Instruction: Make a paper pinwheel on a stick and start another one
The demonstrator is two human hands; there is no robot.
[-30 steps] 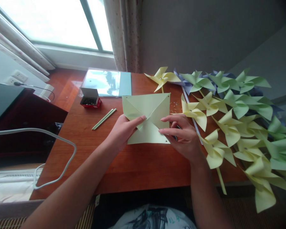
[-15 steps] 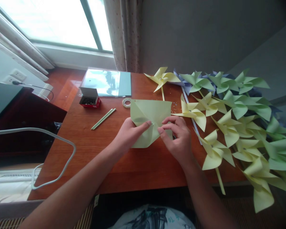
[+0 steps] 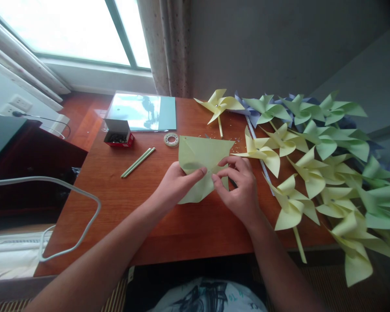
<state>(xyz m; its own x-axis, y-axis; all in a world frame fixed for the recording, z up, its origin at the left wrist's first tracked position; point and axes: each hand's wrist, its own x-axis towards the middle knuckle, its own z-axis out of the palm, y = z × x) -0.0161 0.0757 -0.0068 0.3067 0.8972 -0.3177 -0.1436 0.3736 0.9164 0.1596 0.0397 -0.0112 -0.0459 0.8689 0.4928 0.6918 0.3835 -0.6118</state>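
Note:
A pale yellow-green sheet of paper point(image 3: 201, 151) is held up over the middle of the table, creased toward its centre. My left hand point(image 3: 178, 182) grips its left side, thumb on the front near the centre and the other fingers hidden behind. At the right side, my right hand point(image 3: 238, 182) has its thumb and fingers bent at the sheet near the centre. Whether a small part is pinched between those fingertips I cannot make out. A dark object, partly covered, lies behind the sheet by my right hand.
Finished yellow pinwheels point(image 3: 287, 199) and green pinwheels point(image 3: 268, 108) crowd the table's right side. To the left are two pale sticks point(image 3: 138, 162), a tape roll point(image 3: 171, 139), a red box point(image 3: 118, 138) of small dark pieces and a plastic-covered pack point(image 3: 167, 112). A white cable point(image 3: 94, 208) loops at the left edge.
The sheet has tilted slightly, and my right hand has shifted a little left with its fingertips closer to the centre. My left hand keeps its hold. The whole view has moved slightly.

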